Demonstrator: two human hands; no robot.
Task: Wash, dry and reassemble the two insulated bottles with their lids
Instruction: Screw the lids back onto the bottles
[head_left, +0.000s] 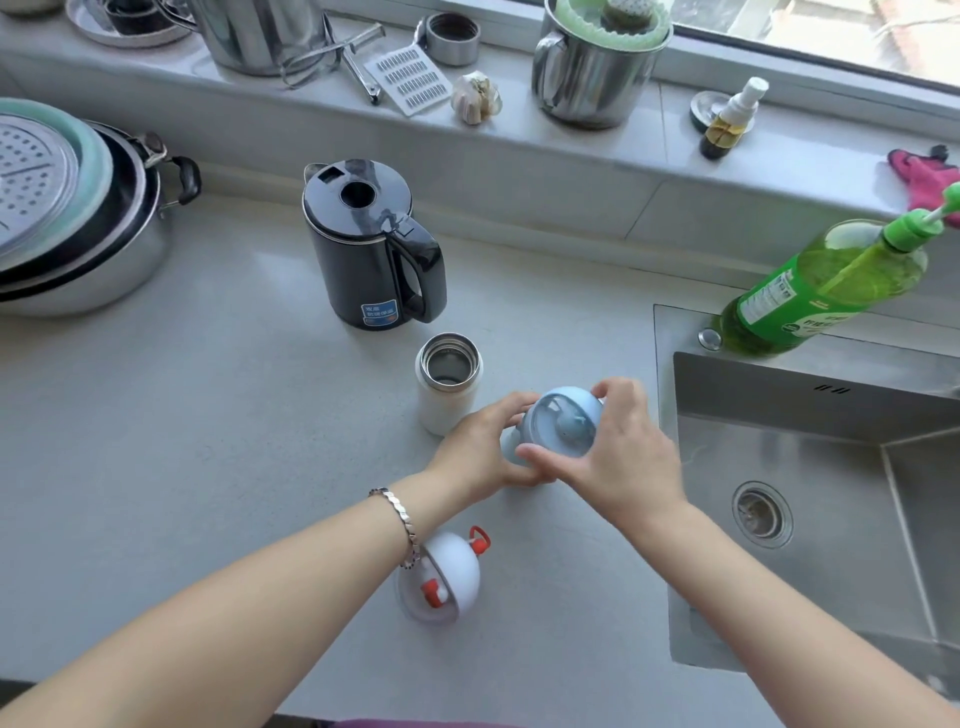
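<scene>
Both hands meet at the front of the desk (208, 415), just left of the sink (810, 467). The right hand (623, 457) curls its fingers and thumb round the blue lid (563, 423), gripping it from the sink side. The left hand (483, 447), with a bracelet (400, 519) on its wrist, wraps round the blue bottle (510, 448) beneath the lid. Most of that bottle is hidden by the two hands, so I cannot tell whether the lid is fully seated.

The white bottle (449, 384) stands upright and open just behind the left hand, its steel mouth showing. The white lid (447, 577), with red parts, lies on the desk nearer the person, partly under the left forearm.

A black kettle (374, 244) stands just behind the white bottle. Stacked pots (67, 218) sit far left. A green soap bottle (826, 291) stands at the sink's back corner, its pump pointing right. The sink's drain (762, 514) shows in the basin.

On the sill behind are a steel mug (592, 73), garlic (475, 98), a grater (408, 80), a small spray bottle (730, 119) and a pink cloth (922, 176). All of these are well apart from the hands.
</scene>
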